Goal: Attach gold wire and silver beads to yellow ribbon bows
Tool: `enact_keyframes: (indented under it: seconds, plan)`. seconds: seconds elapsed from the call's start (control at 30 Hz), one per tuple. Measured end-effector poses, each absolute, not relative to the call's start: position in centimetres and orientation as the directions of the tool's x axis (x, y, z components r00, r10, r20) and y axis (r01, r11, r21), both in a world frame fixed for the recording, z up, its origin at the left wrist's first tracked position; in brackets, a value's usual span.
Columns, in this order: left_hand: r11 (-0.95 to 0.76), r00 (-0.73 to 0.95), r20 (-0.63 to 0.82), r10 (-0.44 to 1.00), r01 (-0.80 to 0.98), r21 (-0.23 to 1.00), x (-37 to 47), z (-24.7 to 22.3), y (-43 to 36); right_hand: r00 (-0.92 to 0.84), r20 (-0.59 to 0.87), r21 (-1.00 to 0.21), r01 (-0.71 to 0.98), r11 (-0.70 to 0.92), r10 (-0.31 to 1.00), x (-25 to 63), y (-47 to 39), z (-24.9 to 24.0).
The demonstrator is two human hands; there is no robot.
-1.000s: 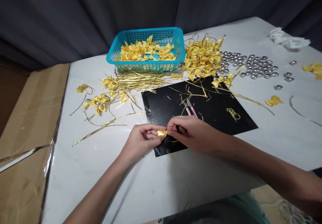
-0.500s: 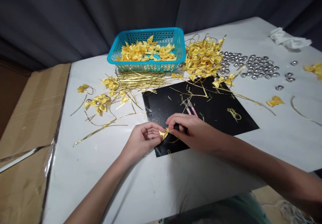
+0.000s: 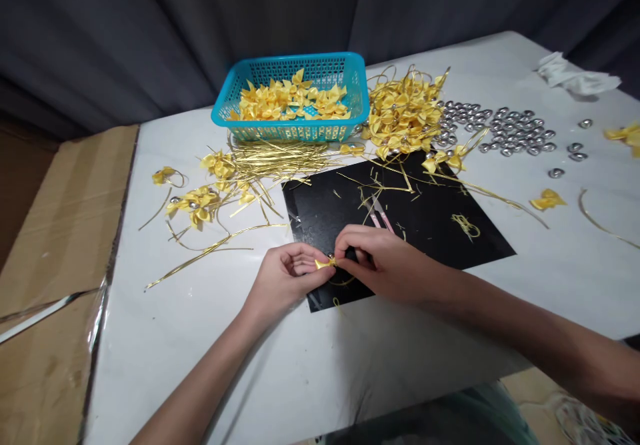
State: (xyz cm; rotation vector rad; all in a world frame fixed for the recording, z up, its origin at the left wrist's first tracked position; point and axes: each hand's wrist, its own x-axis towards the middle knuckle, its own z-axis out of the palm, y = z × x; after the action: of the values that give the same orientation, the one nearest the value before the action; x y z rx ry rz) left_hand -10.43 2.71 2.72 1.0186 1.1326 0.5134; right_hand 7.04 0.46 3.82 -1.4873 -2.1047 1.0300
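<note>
A small yellow ribbon bow (image 3: 324, 264) with a silver bead (image 3: 331, 256) at its middle is pinched between the thumb and fingers of my left hand (image 3: 287, 270). Against the bow's right side, my right hand (image 3: 373, 253) is closed with thumb and fingertips together at the bead. A thin gold cord curves below the bow; whether the right fingertips grip cord or ribbon is hidden. Both hands are over the near left part of a black mat (image 3: 430, 232). Pink-handled thread snips (image 3: 379, 213) lie on it just beyond my right hand.
Behind the mat stands a turquoise basket (image 3: 290, 124) of yellow bows, with gold cords (image 3: 280, 158) in front. Right of it are a heap of corded bows (image 3: 403, 112) and scattered silver beads (image 3: 517, 132). More bows (image 3: 197, 204) lie left; a crumpled white cloth (image 3: 577, 77) lies far right.
The bow has tilted in my left fingers and shows less of its face. My left thumb has slid rightward toward the bead. My right hand has barely shifted.
</note>
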Motion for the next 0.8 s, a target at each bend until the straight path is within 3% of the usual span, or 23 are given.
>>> enact_keyframes:
  seconds: [0.2, 0.57, 0.7, 0.8]
  plan:
    - [0.432, 0.339, -0.461, 0.820, 0.163, 0.887, -10.40, 2.53, 2.54, -0.370, -0.068, -0.756, 0.625, 0.194, 0.926, 6.98, 0.32, 4.06]
    - [0.451, 0.387, -0.489, 0.781, 0.191, 0.872, -10.69, 2.35, 2.73, -0.434, -0.118, -0.756, 0.623, 0.203, 0.893, 6.95, 0.61, 4.71]
    - [0.448, 0.389, -0.479, 0.787, 0.175, 0.877, -10.59, 2.52, 2.55, -0.402, -0.153, -0.785, 0.604, 0.136, 0.903, 6.66, 0.41, 4.65]
    - [0.423, 0.393, -0.449, 0.802, 0.157, 0.893, -10.56, 2.65, 2.47, -0.352, -0.261, -0.821, 0.571, -0.015, 0.899, 6.60, 0.44, 4.60]
